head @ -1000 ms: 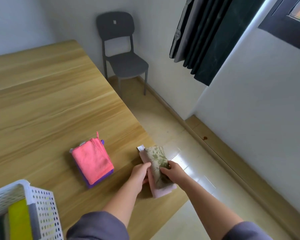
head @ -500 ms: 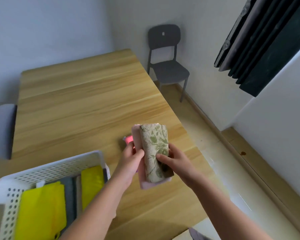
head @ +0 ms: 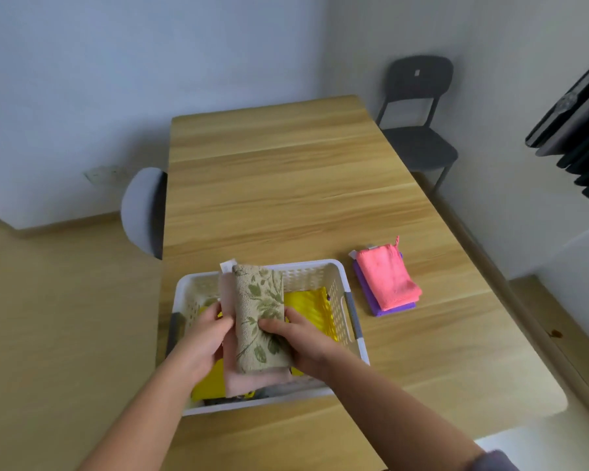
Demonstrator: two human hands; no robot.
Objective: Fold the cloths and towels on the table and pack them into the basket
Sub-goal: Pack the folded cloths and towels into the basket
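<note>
The head view shows one wooden table [head: 286,185] with one white basket [head: 339,294] standing at its near left edge. Two hands hold a stack of two folded towels just above the basket: a leafy towel [head: 259,314] lies on top of a pink towel [head: 238,382]. The left hand [head: 203,338] has its fingers curled round the stack's left edge, on the pink towel. The right hand [head: 306,341] pinches the right edge, with its thumb on the leafy towel.

Two yellow cloths show inside the basket, one [head: 306,304] by the right wall and one [head: 207,385] at the near left. Whether more lie under the towels I cannot tell.

To the right of the basket, near it but apart, two more folded cloths rest on the table. A coral cloth [head: 386,280] sits on a purple cloth [head: 366,290].

Two chairs stand by the table, a dark chair [head: 419,130] at the far right and a grey chair [head: 143,209] at the left.
</note>
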